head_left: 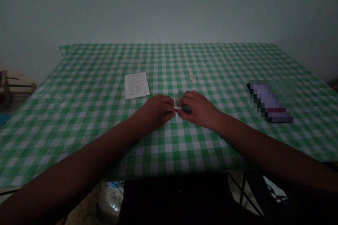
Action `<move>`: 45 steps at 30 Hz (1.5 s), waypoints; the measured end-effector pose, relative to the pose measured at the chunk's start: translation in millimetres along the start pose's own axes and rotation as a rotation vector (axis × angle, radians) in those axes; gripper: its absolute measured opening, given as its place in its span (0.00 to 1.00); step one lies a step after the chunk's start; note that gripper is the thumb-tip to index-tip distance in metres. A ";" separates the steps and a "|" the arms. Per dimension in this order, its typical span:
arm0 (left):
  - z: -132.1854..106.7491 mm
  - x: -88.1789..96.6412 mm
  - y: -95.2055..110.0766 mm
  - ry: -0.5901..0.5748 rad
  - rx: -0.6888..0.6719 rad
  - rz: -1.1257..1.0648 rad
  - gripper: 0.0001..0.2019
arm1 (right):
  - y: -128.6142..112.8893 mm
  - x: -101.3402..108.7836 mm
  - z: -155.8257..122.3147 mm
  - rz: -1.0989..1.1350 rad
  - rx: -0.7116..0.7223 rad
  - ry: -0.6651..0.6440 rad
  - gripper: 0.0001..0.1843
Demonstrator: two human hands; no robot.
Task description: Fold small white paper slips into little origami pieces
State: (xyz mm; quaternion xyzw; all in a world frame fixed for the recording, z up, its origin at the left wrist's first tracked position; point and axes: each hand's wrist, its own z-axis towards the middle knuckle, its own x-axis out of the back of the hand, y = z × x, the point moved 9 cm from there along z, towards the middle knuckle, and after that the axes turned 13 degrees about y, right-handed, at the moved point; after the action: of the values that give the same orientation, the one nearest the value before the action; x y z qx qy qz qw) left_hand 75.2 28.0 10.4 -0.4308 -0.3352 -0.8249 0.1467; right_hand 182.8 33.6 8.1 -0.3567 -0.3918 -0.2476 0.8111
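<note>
L hand [155, 110] & R hand [196, 109] closed, fingertips pinching small white paper scrap [176, 109]: v. light, flimsy, hold by edges. Folded paper piece [192, 76], printed sheet [137, 85] nearby on gingham worktop [224, 70].

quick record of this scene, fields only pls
hands: left hand and right hand, fingertips meeting
held: small piece of white paper, pinched between both hands
at right hand: small dark item, unclear what
surface: green-and-white gingham tablecloth
nearby: printed white sheet; folded white paper scrap
far right: pixelated object, too blurred to identify
</note>
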 end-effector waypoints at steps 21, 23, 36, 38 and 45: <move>-6.4 -3.9 -2.5 -0.093 -0.059 -0.001 0.16 | -2.9 15.9 0.2 0.212 0.103 -0.049 0.07; -6.0 -2.6 -3.8 -0.074 -0.059 0.029 0.18 | -2.5 13.8 1.0 0.208 0.112 -0.030 0.07; -2.8 -1.2 8.6 -0.066 -0.066 -0.087 0.09 | 9.7 1.1 5.3 0.052 0.004 -0.016 0.07; -3.1 -1.2 8.3 -0.058 -0.072 -0.084 0.09 | 8.2 0.6 5.5 0.035 0.009 -0.026 0.07; -2.3 0.4 13.7 -0.043 -0.116 -0.053 0.10 | 1.6 -1.8 4.5 -0.063 0.053 -0.084 0.06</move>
State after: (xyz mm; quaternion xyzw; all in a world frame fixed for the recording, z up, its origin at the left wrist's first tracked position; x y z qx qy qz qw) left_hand 80.9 16.3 15.6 -0.4473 -0.3013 -0.8370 0.0926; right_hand 180.9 38.3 8.0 -0.3327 -0.4430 -0.2476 0.7948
